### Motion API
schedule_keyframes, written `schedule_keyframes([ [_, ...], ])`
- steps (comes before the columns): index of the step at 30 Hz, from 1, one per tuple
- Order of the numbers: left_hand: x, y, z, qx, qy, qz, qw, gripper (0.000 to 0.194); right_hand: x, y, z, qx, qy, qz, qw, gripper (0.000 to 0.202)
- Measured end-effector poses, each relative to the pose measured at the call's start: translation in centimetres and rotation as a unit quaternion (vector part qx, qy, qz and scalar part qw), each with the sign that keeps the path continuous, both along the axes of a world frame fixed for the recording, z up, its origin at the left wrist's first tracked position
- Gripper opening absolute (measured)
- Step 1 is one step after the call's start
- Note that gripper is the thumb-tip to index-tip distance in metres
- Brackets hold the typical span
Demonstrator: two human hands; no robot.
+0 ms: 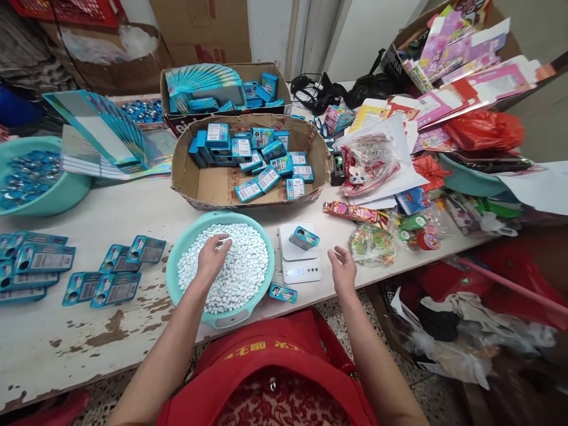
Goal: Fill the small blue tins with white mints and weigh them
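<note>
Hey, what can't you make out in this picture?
All in the head view:
- Scale display: digits too small to read.
- Left hand: its curled fingers hide whether it grips any white pieces.
- Leftmost basin: cut off by the left edge.
- Open carton: upper boxes hide whatever lies beneath.
- Box on the scale: fine print too small.

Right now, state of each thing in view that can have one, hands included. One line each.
Left hand: over white pieces, grip unclear
Right hand: beside scale, fingers loosely curled, nothing visible held
Scale: display lit, loaded
Box on scale: lying on plate
Middle basin: well filled with white pieces
Left basin: holding blue pieces
Front carton: open, partly filled
</note>
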State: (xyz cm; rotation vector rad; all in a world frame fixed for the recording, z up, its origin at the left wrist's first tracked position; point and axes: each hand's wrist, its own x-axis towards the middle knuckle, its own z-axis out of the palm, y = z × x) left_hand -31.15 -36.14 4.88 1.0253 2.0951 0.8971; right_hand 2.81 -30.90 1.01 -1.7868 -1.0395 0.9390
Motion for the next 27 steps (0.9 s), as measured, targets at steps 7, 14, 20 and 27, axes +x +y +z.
schedule_keyframes([
  [7, 1.0, 0.8, 0.6, -0.006, -0.015, 0.018, 1.0, 0.034, 1.6, -1.6, -0.9, -0.024, -0.007, -0.03, 0.999, 0.054],
  [14, 1.6, 1.8, 0.4, -0.008, -0.02, -0.007, 1.0, 0.036, 1.6, -1.5, -1.4, -0.031, 0.004, -0.025, 0.999, 0.05],
  [20, 2.7, 2.9, 0.6, 0.001, -0.003, -0.035, 0.999, 0.032, 1.9, -2.2, -1.6, -0.037, 0.002, -0.025, 0.999, 0.049],
  [27, 7.5, 6.0, 1.6, 0.073, 0.079, -0.183, 0.977, 0.031, 1.5, -4.3, -1.3, -0.052, 0.006, 0.003, 0.999, 0.046],
])
